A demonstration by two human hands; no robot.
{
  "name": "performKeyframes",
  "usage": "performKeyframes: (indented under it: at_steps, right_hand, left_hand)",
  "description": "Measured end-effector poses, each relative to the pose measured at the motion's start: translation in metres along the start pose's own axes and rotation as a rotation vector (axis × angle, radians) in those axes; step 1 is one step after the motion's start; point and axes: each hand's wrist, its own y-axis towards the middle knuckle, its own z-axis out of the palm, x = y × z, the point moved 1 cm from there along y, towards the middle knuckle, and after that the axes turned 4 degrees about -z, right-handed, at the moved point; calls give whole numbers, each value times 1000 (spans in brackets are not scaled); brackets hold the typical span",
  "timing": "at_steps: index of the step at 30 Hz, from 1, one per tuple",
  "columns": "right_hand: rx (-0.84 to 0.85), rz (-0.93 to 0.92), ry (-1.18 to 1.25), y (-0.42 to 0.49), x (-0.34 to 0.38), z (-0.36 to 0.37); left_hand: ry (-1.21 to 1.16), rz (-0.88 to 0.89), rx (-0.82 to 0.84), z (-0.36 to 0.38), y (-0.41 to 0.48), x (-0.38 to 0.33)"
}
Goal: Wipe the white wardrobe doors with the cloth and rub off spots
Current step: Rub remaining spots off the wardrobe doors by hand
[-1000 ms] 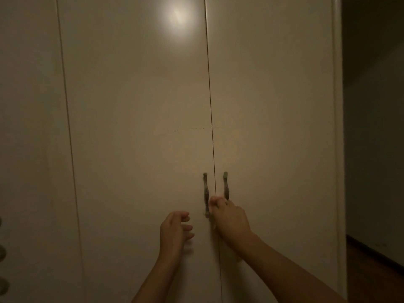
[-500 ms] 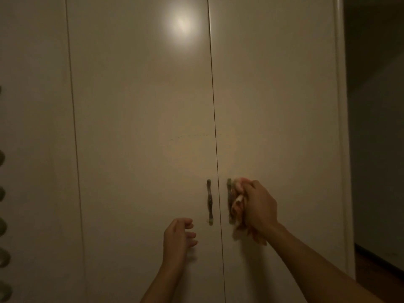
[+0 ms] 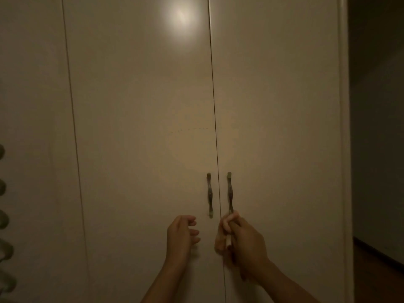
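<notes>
Two tall white wardrobe doors fill the dim view, the left door (image 3: 142, 127) and the right door (image 3: 279, 127), meeting at a centre seam. Each carries a dark curved handle, the left handle (image 3: 209, 195) and the right handle (image 3: 229, 193). My right hand (image 3: 242, 241) is bunched around a pale cloth (image 3: 228, 224) at the bottom end of the right handle. My left hand (image 3: 181, 235) hovers beside the lower end of the left handle, fingers curled and apart, holding nothing. A faint dotted row of marks (image 3: 192, 129) runs across the left door.
A lamp's reflection (image 3: 181, 15) glares high on the left door. A further door panel (image 3: 32, 127) stands on the left, with a column of round knobs (image 3: 3, 215) at the frame's left edge. A dark opening (image 3: 378, 127) and floor lie to the right.
My right hand has slid with the cloth down the right handle from its upper part to its bottom end. My left hand has barely moved.
</notes>
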Motion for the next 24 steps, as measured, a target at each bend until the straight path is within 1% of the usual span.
performKeyframes:
  at_steps: [3, 5, 7, 8, 12, 13, 17, 18, 20, 22, 24]
  right_hand:
    - [-37, -74, -56, -4, 12, 21]
    - [-58, -53, -55, -3, 23, 35]
    - [-66, -1, 2, -3, 30, 52]
    - [-55, -4, 25, -1, 30, 63]
    - [-32, -59, 211, -9, 56, 82]
    - [5, -66, 240, -10, 65, 81]
    - [19, -139, 405, 4, 108, 69]
    - [-4, -166, 377, 11, 116, 67]
    - [-46, -202, 223, 22, 126, 61]
    - [-44, -274, 6, 29, 127, 59]
    - [-9, -360, -305, 32, 122, 57]
  left_hand:
    - [22, 36, 0, -2, 1, -6]
    - [22, 46, -6, -7, 3, -10]
    - [38, 60, -11, -14, 5, -12]
    - [44, 66, -14, -17, 5, -12]
    - [46, 46, -20, -33, 7, -13]
    - [62, 55, -24, -37, 9, -15]
    - [75, 90, -55, -50, 17, -18]
    - [65, 88, -58, -51, 18, -19]
    - [52, 85, -55, -50, 20, -19]
    - [47, 83, -51, -46, 20, -17]
    - [48, 85, -46, -43, 21, -16]
